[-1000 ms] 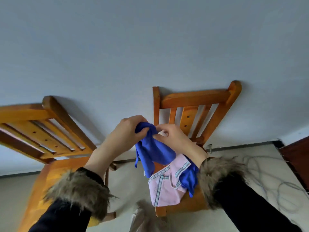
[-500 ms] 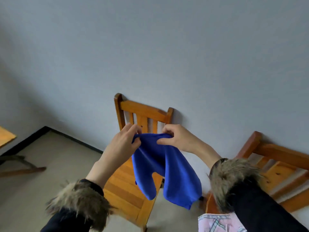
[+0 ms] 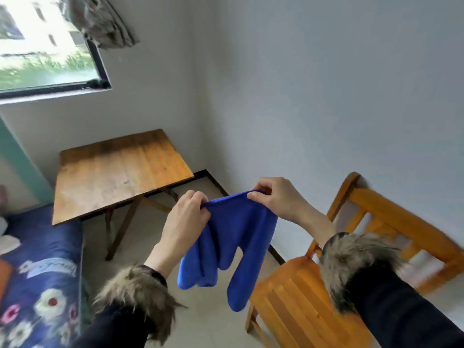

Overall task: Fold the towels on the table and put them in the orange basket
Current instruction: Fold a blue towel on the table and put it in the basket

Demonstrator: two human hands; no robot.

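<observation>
A blue towel (image 3: 233, 237) hangs in the air in front of me, bunched into drooping folds. My left hand (image 3: 187, 217) pinches its top edge at the left and my right hand (image 3: 278, 199) pinches the top edge at the right, the edge stretched between them. A bare wooden folding table (image 3: 118, 172) stands in the room's corner, beyond my left hand. No orange basket shows clearly; only an orange patch (image 3: 4, 275) sits at the left edge.
A wooden slatted chair (image 3: 326, 285) stands against the wall at the lower right, under my right arm. A bed with a dark blue flowered cover (image 3: 42, 280) fills the lower left. A window (image 3: 47, 46) is at the upper left. Pale floor lies between table and chair.
The view has swung left from the chairs to the table and bed. The pink checked cloth has left the view. My hands have moved apart, stretching the towel's top edge.
</observation>
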